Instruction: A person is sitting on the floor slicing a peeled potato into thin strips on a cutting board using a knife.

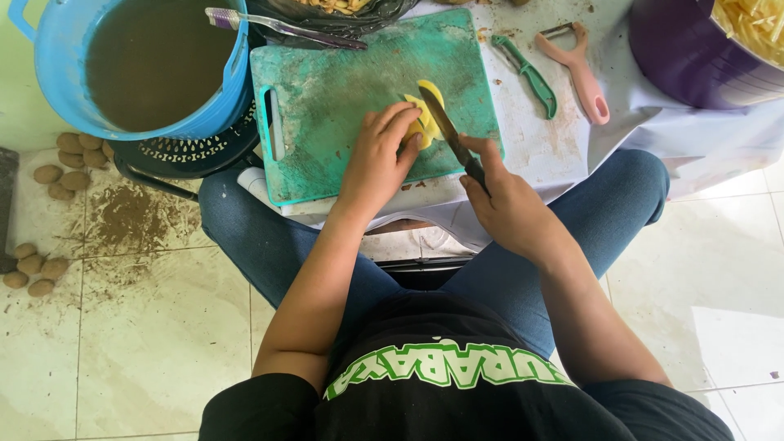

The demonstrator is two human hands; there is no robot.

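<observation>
Left hand (380,155): fingers curled down, pinning the peeled yellow potato pieces (426,114) to the worn green plastic cutting board (343,98).
Right hand (506,208): closed around the dark-handled kitchen knife (452,135), blade across the potato.
Finger risk: fingertips lie just beside the blade; a slip on the wet slices could likely nick them.
Board risk: it overhangs the cloth-covered surface (539,147) toward the lap and might tip under pressure.

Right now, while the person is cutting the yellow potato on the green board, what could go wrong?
1. The left hand pins the peeled potato with its fingertips right beside the knife held by the right hand; a slip could nick them.
2. The cutting board juts past the table edge over the lap, so pressing down might tip it.
</observation>
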